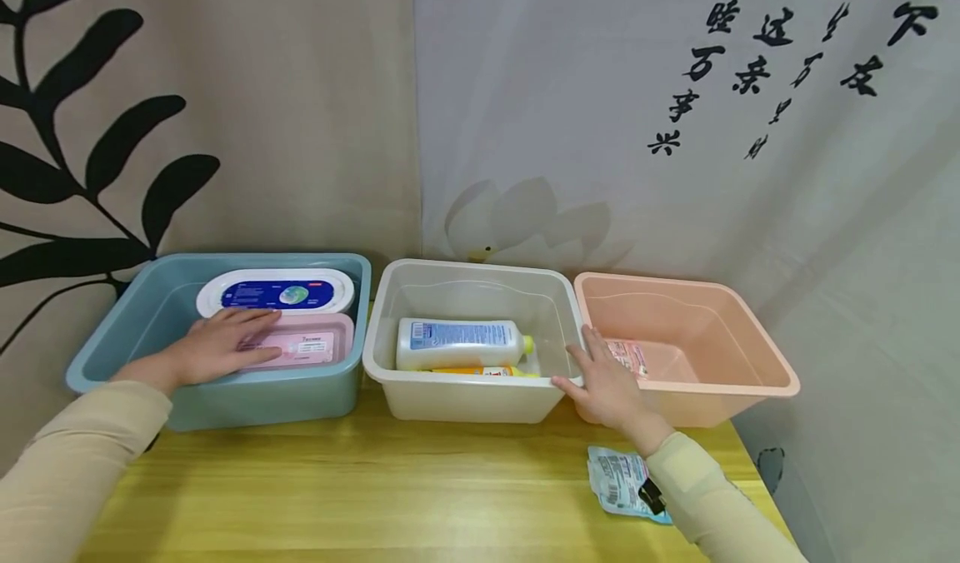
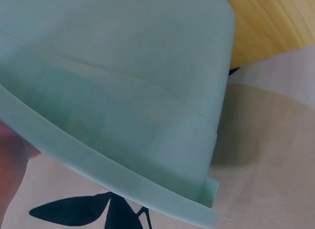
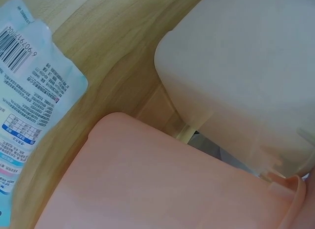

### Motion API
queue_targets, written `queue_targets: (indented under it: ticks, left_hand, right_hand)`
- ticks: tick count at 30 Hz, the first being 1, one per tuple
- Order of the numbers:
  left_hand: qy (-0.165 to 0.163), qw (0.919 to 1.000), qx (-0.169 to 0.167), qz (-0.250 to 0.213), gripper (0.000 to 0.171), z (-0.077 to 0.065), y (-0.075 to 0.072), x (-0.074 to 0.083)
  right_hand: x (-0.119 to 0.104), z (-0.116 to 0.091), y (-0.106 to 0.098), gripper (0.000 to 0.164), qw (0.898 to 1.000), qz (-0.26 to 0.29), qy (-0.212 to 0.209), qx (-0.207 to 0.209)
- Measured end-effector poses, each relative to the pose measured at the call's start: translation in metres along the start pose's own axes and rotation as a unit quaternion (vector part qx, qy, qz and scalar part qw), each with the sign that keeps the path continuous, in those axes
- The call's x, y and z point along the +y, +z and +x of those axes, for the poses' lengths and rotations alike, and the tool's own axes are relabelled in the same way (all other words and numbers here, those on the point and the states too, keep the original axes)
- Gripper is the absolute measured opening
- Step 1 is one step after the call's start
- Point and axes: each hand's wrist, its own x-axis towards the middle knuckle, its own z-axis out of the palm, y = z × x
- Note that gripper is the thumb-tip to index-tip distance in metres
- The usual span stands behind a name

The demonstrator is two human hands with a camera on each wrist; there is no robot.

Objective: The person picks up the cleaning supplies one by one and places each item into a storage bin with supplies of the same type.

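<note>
- The left hand (image 1: 213,348) is relaxed, its fingers extended rather than curled; thumb and fingers lie over a pink pack (image 1: 326,338), seemingly touching its near-left part.
- From that hand, with twelve o'clock pointing away from the person, the pink pack is at three and a white pack with a blue label (image 1: 262,294) between one and two; both are inside the blue bin (image 1: 277,396).
- The right hand (image 1: 611,392) is spread, thumb and fingers apart and gripping nothing visible; its fingertips touch the front-right corner of the white bin (image 1: 465,401).
- Toward nine to ten o'clock of the right hand, inside the white bin, a white bottle (image 1: 457,342) lies on its side, yellow cap to the right, a yellow-orange tube (image 1: 491,371) just in front.
- At about one o'clock, a pink packet (image 1: 628,357) is partly hidden inside the peach bin (image 1: 682,409).
- At six o'clock, a light-blue pouch (image 1: 618,480) lies on the wooden table (image 1: 375,496).
</note>
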Motion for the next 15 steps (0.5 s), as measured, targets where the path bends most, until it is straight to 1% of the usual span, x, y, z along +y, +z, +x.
queue_targets:
  ticks: [4, 7, 15]
  left_hand:
    - [-0.009, 0.9997, 0.014, 0.018, 0.074, 0.000, 0.000, 0.004]
    - [-0.010, 0.9993, 0.030, 0.021, 0.074, 0.001, -0.001, 0.006]
    - [0.004, 0.9987, 0.047, 0.018, 0.073, 0.002, 0.000, 0.014]
  right_hand:
    - [0.000, 0.000, 0.000, 0.067, 1.000, -0.003, 0.000, -0.002]
    - [-0.001, 0.001, 0.000, 0.066, 1.000, -0.006, 0.001, -0.002]
    - [-0.003, 0.000, -0.001, 0.066, 1.000, -0.009, 0.002, -0.002]
